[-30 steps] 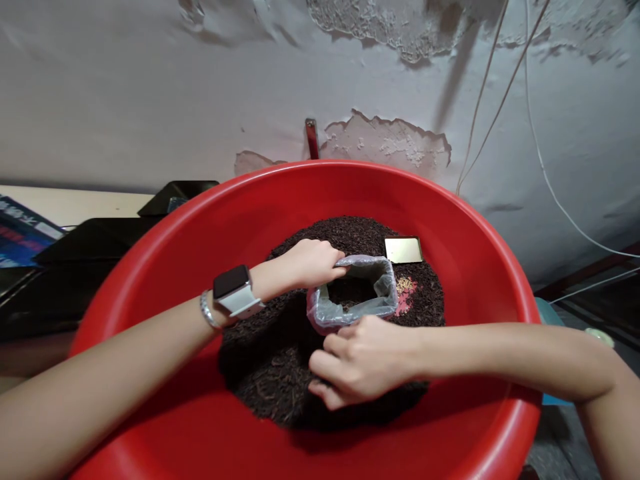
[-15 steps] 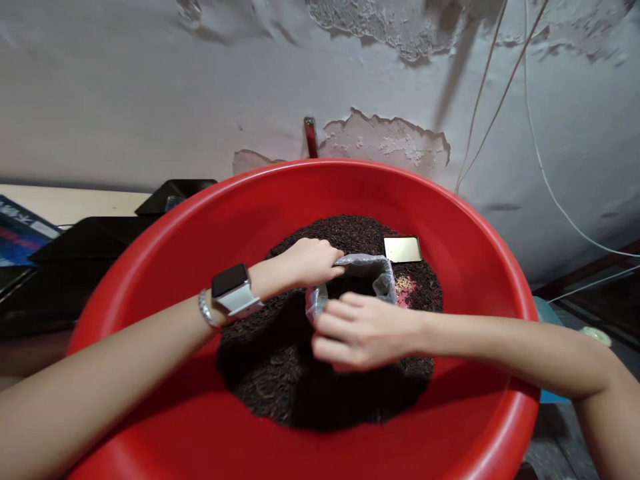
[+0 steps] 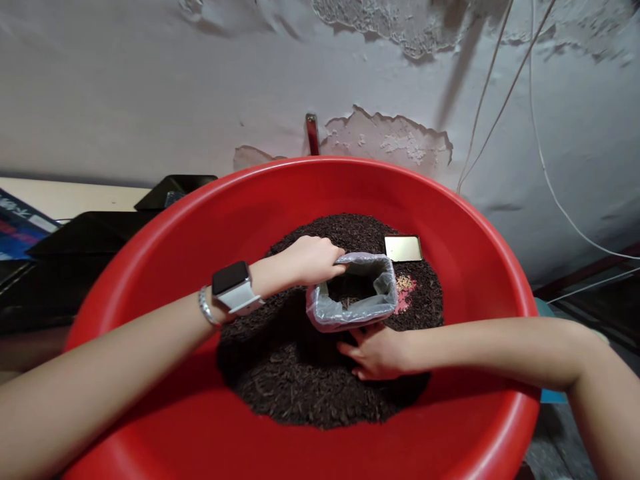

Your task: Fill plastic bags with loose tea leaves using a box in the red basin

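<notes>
My left hand, with a watch on its wrist, pinches the left rim of a clear plastic bag. The bag's mouth stands open in a boxy shape, and some dark material lies inside it. In front of the bag, my right hand reaches into a heap of dark, dry loose leaves that look like tea. Its fingers are spread, with the tips partly in shadow and partly behind the bag's lower edge.
A large red plastic tub surrounds the heap. On the heap lie a shallow gold-coloured tray and a pink patch with small yellowish bits. Black bags stand at the left; cords hang by the peeling wall.
My right hand has moved from over the bag's front rim down and right to the leaves, and its fingers have spread. My left hand keeps its hold on the bag.
</notes>
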`<action>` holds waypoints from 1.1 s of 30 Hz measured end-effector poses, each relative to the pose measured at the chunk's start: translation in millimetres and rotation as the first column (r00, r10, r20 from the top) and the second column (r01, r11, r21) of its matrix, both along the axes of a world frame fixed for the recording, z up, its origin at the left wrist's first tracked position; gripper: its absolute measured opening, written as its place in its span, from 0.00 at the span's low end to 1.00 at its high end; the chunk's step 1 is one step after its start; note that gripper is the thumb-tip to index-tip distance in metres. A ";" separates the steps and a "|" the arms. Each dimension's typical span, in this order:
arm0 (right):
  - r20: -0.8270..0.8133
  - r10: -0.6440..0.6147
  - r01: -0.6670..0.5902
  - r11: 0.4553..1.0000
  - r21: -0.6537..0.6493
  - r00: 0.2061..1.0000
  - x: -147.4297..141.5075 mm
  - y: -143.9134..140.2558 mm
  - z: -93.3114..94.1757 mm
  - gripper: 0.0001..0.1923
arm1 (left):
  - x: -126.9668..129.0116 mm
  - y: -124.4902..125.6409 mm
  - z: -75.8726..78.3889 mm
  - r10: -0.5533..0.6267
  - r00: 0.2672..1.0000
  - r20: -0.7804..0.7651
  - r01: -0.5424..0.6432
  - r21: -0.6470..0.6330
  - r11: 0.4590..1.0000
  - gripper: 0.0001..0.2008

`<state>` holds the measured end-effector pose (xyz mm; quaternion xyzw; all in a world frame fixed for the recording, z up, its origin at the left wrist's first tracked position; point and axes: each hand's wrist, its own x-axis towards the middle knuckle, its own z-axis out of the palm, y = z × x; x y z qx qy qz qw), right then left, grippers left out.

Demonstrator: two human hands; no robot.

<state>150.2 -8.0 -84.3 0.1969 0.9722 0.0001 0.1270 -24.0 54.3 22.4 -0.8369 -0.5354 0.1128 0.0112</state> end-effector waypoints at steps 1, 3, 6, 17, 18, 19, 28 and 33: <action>0.029 0.009 -0.009 1.000 -0.001 1.000 -1.7 -0.6 2.9 0.28 | 0.3 -0.1 0.1 -0.002 1.000 0.000 0.002 -0.002 1.000 0.19; 0.088 0.030 -0.031 1.000 0.005 0.996 -4.5 -1.6 8.0 0.27 | 0.8 -0.1 0.0 -0.004 1.000 0.003 0.004 0.000 1.000 0.20; 0.103 0.051 -0.051 0.999 0.003 0.993 -5.8 -1.9 10.8 0.26 | 0.4 0.2 -1.1 -0.005 1.000 0.004 0.005 0.013 1.000 0.22; -0.027 0.247 -0.248 0.967 -0.056 0.969 -14.2 -14.8 41.1 0.12 | -1.1 0.7 -2.8 -0.009 1.000 0.012 0.009 0.026 1.000 0.21; -0.076 0.266 -0.268 0.963 -0.022 0.961 -15.3 -15.8 47.9 0.12 | -0.7 0.3 -2.5 -0.008 1.000 0.008 0.008 0.024 1.000 0.21; -0.128 0.282 -0.281 0.959 0.024 0.951 -16.0 -16.1 54.6 0.12 | -0.4 -0.1 -2.2 -0.009 1.000 0.003 0.008 0.025 1.000 0.21; -0.480 0.199 -0.035 0.944 0.328 0.854 -14.9 8.3 90.1 0.15 | -1.2 0.3 -2.6 -0.003 1.000 0.006 0.002 0.030 1.000 0.19; -0.508 0.217 0.014 0.910 0.413 0.834 -15.0 28.2 83.7 0.15 | -0.9 1.7 -1.6 -0.009 1.000 -0.028 0.009 0.007 1.000 0.20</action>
